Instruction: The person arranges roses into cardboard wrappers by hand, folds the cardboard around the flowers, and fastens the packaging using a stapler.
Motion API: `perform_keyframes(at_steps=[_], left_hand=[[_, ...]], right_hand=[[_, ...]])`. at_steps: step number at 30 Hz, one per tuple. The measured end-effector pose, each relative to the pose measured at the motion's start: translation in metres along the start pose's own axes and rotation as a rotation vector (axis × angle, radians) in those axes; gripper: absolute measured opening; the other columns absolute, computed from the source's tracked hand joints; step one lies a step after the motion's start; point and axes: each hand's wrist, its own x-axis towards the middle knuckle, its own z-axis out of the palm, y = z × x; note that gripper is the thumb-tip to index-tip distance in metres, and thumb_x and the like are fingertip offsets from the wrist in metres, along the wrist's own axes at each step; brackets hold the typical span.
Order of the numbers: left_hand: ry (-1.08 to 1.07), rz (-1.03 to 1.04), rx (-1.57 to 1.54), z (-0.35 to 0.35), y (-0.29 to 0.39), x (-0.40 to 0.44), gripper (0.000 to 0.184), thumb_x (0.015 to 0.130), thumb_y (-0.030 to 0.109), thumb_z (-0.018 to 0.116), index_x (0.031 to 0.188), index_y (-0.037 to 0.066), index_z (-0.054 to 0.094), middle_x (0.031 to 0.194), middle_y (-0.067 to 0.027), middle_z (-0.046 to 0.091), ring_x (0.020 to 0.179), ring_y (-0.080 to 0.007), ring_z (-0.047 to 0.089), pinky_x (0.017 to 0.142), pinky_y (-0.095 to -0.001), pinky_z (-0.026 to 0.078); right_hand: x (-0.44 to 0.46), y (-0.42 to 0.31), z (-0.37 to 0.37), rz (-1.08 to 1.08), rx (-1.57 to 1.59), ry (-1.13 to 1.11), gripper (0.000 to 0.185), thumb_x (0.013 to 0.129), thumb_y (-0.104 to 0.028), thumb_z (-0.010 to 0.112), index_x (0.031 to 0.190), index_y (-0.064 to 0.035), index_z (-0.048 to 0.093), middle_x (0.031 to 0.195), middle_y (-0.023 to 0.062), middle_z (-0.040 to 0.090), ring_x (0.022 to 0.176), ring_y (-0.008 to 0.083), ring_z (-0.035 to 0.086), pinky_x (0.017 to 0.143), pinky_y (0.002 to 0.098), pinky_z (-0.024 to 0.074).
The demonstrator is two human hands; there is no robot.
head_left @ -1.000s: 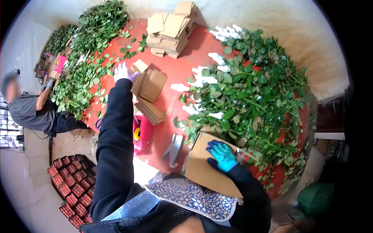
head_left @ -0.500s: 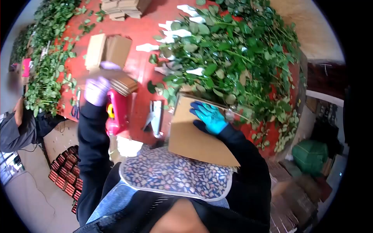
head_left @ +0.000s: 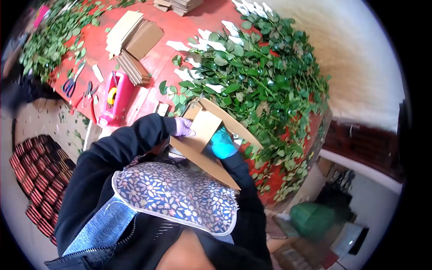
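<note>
My left hand [head_left: 183,127], in a lilac glove, is closed on a small cardboard piece [head_left: 206,127] with its thumb on top. The piece lies within a larger bent cardboard sheet [head_left: 204,163], whose two sides stand apart in front of the floral apron [head_left: 173,193]. Between those sides is my right hand [head_left: 222,143], in a teal glove. Its fingers are mostly hidden behind the small piece and the sheet. Leafy stems [head_left: 256,76] with white-wrapped heads [head_left: 211,44] lie just beyond the sheet on the red table [head_left: 153,96].
A pink tape dispenser [head_left: 116,100], red-handled pliers [head_left: 91,96] and scissors [head_left: 72,82] lie on the left. Behind them are cardboard stacks [head_left: 144,38]. More greenery [head_left: 54,47] covers the far left. A green bundle [head_left: 312,219] sits at lower right.
My left hand has come from the cardboard stacks to the larger sheet with a small piece. The sheet, flat under my right hand before, is now spread with that hand inside. The view has shifted.
</note>
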Motion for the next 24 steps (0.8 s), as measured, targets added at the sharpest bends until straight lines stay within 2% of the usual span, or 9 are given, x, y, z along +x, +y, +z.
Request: perform_keyframes(at_steps=[2,4,5,6,8,13,17,19,24], left_hand=[[-0.021,-0.03,-0.049,-0.002,-0.009,0.008,0.035,0.088,0.035,0.071,0.108,0.006,0.068,0.079,0.0007,0.064,0.063,-0.0094,0.059,0.057,-0.0266,0.053],[-0.007,0.004,-0.047,-0.003,-0.008,0.009,0.035,0.089,0.035,0.07,0.107,0.006,0.068,0.078,0.0,0.064,0.063,-0.01,0.06,0.055,-0.0258,0.052],[0.015,-0.022,0.028,-0.003,-0.006,0.008,0.035,0.088,0.035,0.071,0.107,0.006,0.068,0.079,-0.0006,0.064,0.064,-0.0105,0.061,0.055,-0.0258,0.053],[0.036,-0.047,0.105,-0.003,-0.004,0.007,0.036,0.088,0.036,0.071,0.107,0.006,0.068,0.079,-0.0012,0.065,0.064,-0.0109,0.061,0.056,-0.0258,0.053],[0.084,-0.032,0.036,0.002,-0.004,0.002,0.035,0.087,0.036,0.072,0.105,0.006,0.068,0.079,-0.0021,0.066,0.064,-0.0114,0.062,0.057,-0.0268,0.053],[0.251,0.131,0.183,0.012,-0.035,-0.005,0.031,0.082,0.035,0.076,0.098,0.009,0.072,0.077,-0.0062,0.068,0.066,-0.0141,0.063,0.063,-0.0317,0.052],[0.309,0.147,0.331,0.01,-0.026,-0.01,0.032,0.081,0.034,0.074,0.095,0.006,0.071,0.08,-0.0135,0.069,0.074,-0.0265,0.068,0.069,-0.039,0.052],[0.394,0.159,0.666,0.009,-0.013,-0.016,0.032,0.081,0.033,0.07,0.094,0.004,0.07,0.083,-0.0172,0.069,0.079,-0.0342,0.067,0.072,-0.0428,0.053],[0.297,-0.02,1.031,0.012,0.042,-0.052,0.026,0.08,0.027,0.066,0.091,0.004,0.07,0.084,-0.0181,0.068,0.077,-0.0365,0.066,0.071,-0.0451,0.053]], right_hand=[[-0.004,-0.002,-0.006,0.0,-0.065,-0.04,0.053,0.09,-0.017,0.058,0.138,-0.0021,0.041,0.132,0.0121,0.054,0.121,0.0277,0.053,0.102,0.0395,0.0419],[-0.003,-0.017,-0.018,0.075,1.173,-0.006,0.053,0.087,-0.015,0.064,0.134,0.0014,0.045,0.119,0.0115,0.061,0.11,0.0215,0.058,0.093,0.0354,0.0473],[-0.006,-0.034,-0.032,0.19,1.228,0.004,0.042,0.09,-0.021,0.064,0.123,0.0022,0.053,0.102,0.0087,0.063,0.09,0.0161,0.062,0.077,0.0297,0.0506],[0.0,-0.034,-0.029,0.191,1.22,-0.003,0.042,0.09,-0.021,0.064,0.123,0.0022,0.053,0.102,0.0087,0.063,0.09,0.0161,0.062,0.077,0.0297,0.0506],[0.01,-0.026,-0.011,0.578,0.96,-0.005,0.037,0.092,-0.029,0.065,0.112,0.0015,0.057,0.089,0.0042,0.062,0.07,0.0139,0.061,0.061,0.0282,0.049],[0.004,-0.025,0.035,0.599,1.066,0.189,0.043,0.09,-0.043,0.066,0.1,-0.0023,0.054,0.067,0.0029,0.057,0.047,0.0133,0.056,0.043,0.028,0.0409],[0.014,-0.014,0.041,0.631,1.058,0.061,0.047,0.091,-0.043,0.063,0.102,0.0008,0.053,0.069,0.0097,0.062,0.05,0.0162,0.059,0.044,0.0285,0.0443],[0.022,-0.028,0.032,0.692,1.027,0.059,0.047,0.093,-0.045,0.059,0.098,0.0015,0.056,0.069,0.0105,0.064,0.057,0.0179,0.064,0.051,0.028,0.0498],[0.027,-0.02,0.033,0.753,1.028,0.034,0.046,0.094,-0.042,0.058,0.098,0.0044,0.055,0.071,0.0128,0.066,0.059,0.0208,0.067,0.051,0.029,0.0526]])
